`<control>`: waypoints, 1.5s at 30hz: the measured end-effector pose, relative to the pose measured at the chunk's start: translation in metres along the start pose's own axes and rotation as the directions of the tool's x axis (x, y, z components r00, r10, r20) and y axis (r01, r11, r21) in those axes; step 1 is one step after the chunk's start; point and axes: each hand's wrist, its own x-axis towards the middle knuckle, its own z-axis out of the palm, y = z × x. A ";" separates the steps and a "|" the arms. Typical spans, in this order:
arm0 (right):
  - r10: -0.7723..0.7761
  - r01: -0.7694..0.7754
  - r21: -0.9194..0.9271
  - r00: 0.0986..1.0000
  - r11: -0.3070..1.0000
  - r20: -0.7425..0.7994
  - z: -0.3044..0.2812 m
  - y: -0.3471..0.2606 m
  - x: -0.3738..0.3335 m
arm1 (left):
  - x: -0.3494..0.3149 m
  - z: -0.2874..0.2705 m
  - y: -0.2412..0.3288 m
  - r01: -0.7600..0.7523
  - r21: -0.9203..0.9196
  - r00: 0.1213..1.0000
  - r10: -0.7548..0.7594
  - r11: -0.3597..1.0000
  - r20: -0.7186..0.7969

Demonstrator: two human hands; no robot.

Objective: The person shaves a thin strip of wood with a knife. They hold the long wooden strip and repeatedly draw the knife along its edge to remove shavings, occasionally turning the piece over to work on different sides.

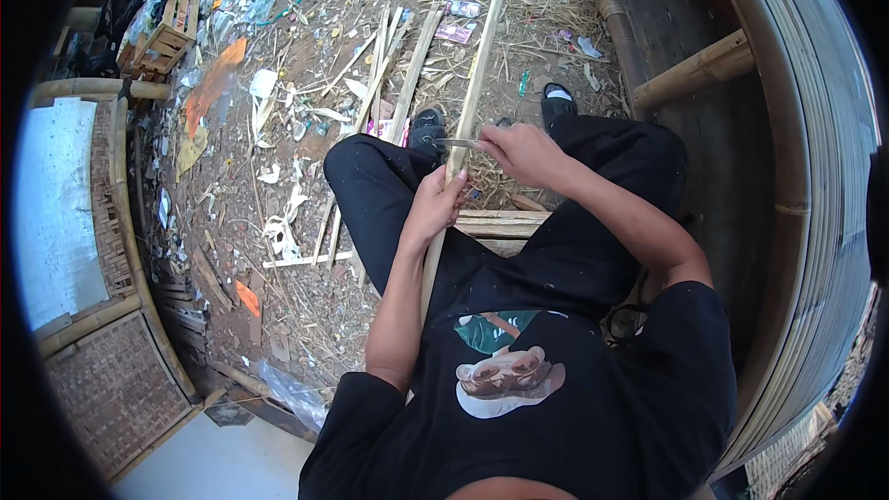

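While the left hand (435,207) grips a strip (482,60) and the right hand (524,156) a knife (455,143), a crate (172,2) (contents unclear) sits leftward.

The left hand (433,207) is wrapped in a grip, its thumb pointing forward, with the left forearm (396,301) reaching almost straight ahead. The right hand (524,156) is closed just beyond it, the two apart. The right elbow is bent, the right forearm (620,204) slanting inward across the body. Both knees are spread.
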 end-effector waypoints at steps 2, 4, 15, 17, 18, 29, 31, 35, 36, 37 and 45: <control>-0.001 0.002 -0.010 0.998 1.000 0.059 0.011 -0.005 -0.005 | 0.004 -0.001 -0.007 -0.039 0.050 0.998 0.041 0.998 -0.048; -0.018 0.029 -0.106 0.994 0.994 0.107 0.020 -0.007 -0.006 | 0.010 -0.003 -0.016 -0.113 0.240 0.981 0.146 0.964 -0.125; 0.169 -0.185 -0.068 0.966 0.980 -0.196 0.005 0.033 0.021 | 0.007 0.000 -0.014 -0.148 0.544 0.915 0.323 0.826 -0.242; 0.063 -0.078 -0.086 0.985 0.993 -0.161 0.019 0.022 0.010 | 0.007 0.001 -0.014 -0.157 0.597 0.897 0.367 0.787 -0.248; -0.037 0.026 -0.089 0.991 0.996 -0.128 0.027 0.014 0.004 | 0.007 0.002 -0.015 -0.156 0.592 0.896 0.365 0.791 -0.252; 0.126 -0.140 -0.058 0.972 0.988 -0.196 0.020 0.030 0.029 | 0.006 0.007 -0.016 -0.125 0.645 0.868 0.398 0.754 -0.298; 0.038 -0.045 -0.051 0.991 0.998 -0.125 0.034 0.017 0.012 | 0.007 0.008 -0.015 -0.144 0.646 0.860 0.418 0.749 -0.293; 0.030 -0.050 -0.115 0.985 0.992 -0.172 0.048 0.024 0.013 | 0.004 0.011 -0.011 -0.098 0.649 0.878 0.372 0.754 -0.300; 0.031 -0.051 -0.115 0.985 0.992 -0.170 0.041 0.034 0.025 | 0.004 0.012 -0.011 -0.097 0.647 0.879 0.370 0.756 -0.300; 0.115 -0.138 -0.096 0.970 0.986 -0.215 0.031 0.043 0.036 | 0.004 0.013 -0.009 -0.074 0.652 0.888 0.348 0.754 -0.301; 0.032 -0.047 -0.106 0.989 0.993 -0.143 0.041 0.024 0.024 | 0.005 0.014 -0.018 -0.079 0.712 0.853 0.416 0.698 -0.314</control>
